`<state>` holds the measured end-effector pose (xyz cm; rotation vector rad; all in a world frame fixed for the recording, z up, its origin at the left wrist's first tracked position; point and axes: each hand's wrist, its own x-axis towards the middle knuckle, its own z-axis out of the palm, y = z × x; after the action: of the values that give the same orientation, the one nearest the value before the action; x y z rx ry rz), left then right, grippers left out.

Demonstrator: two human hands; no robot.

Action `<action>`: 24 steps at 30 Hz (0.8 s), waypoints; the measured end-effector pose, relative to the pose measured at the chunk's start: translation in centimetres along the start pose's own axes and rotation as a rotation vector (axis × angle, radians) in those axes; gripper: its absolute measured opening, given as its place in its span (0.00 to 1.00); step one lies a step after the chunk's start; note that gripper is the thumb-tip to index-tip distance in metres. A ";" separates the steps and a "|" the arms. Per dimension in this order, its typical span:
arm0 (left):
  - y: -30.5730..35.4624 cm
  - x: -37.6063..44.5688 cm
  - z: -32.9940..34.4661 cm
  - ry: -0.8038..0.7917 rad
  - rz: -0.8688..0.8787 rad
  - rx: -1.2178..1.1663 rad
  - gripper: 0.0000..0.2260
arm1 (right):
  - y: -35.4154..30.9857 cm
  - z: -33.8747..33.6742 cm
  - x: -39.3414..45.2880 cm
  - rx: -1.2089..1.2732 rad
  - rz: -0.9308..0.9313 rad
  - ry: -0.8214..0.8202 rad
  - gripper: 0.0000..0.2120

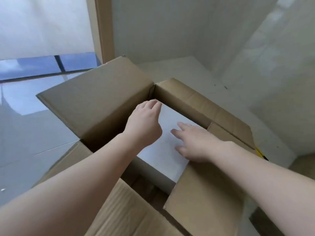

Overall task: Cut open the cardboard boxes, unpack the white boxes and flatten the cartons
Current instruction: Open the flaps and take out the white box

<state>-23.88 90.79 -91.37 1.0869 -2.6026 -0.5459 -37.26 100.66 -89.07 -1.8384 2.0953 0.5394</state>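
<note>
A brown cardboard carton (95,106) stands open in front of me, its flaps folded outward. Inside lies a white box (163,150), filling most of the opening. My left hand (144,121) reaches into the far left corner of the carton, fingers curled down over the white box's far edge. My right hand (196,142) lies on top of the white box with straight, spread fingers pointing left. Whether the left fingers grip the edge is hidden from view.
The carton sits at a white ledge or table (196,77) beside a white wall. A glossy grey tiled floor (25,133) and a window with a white blind lie to the left. A yellow and black object (261,153) pokes out behind the right flap.
</note>
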 end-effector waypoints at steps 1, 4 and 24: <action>1.3 0.1 0.5 -0.028 0.025 0.003 0.28 | 0.6 0.6 -1.3 0.005 0.049 -0.072 0.24; 4.5 -0.3 1.6 -0.110 0.062 0.007 0.30 | 1.5 2.1 -4.0 -0.042 0.114 -0.106 0.23; 23.8 -9.0 7.5 -0.414 0.566 0.188 0.21 | 13.0 3.7 -25.8 -0.066 0.141 0.059 0.15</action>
<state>-35.42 114.51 -88.57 0.2458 -3.1813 -0.4260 -46.73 126.42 -79.46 -1.7705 2.2851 0.6018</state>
